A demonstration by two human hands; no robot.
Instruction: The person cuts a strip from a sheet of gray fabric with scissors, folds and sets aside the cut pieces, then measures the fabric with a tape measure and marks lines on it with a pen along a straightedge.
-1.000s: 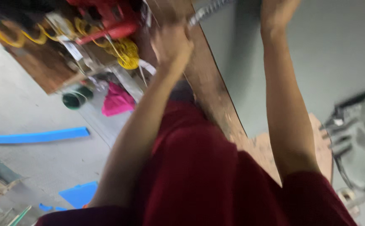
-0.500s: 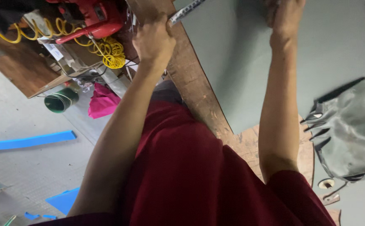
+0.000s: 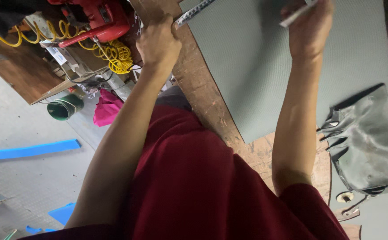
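Worn brown wooden workbench [image 3: 205, 95] running up the frame, covered by large grey-green flat sheet of material [image 3: 247, 71]. Left hand [image 3: 158, 42] closed in a fist at the bench edge, pinching the near end of long thin metal ruler [image 3: 194, 12], which lies slantwise over the sheet's top corner. Right hand [image 3: 309, 29] curled shut around slim silvery tool [image 3: 297, 13], kind not clear, raised over the sheet; touching the sheet or not, cannot tell. Dark red garment [image 3: 203, 186] filling the lower middle, both bare forearms reaching up from it. Dark grey leather bag piece with cut tabs [image 3: 367, 142] lying at right, partly on the sheet, well apart from both hands. Small round metal fitting [image 3: 346, 197] just below that piece. Red power tool [image 3: 98, 20] and coiled yellow air hose [image 3: 116, 55] on a shelf left of left hand. Green roll [image 3: 65, 108], pink cloth [image 3: 106, 108] and blue strip [image 3: 29, 150] down on grey floor [image 3: 29, 186].
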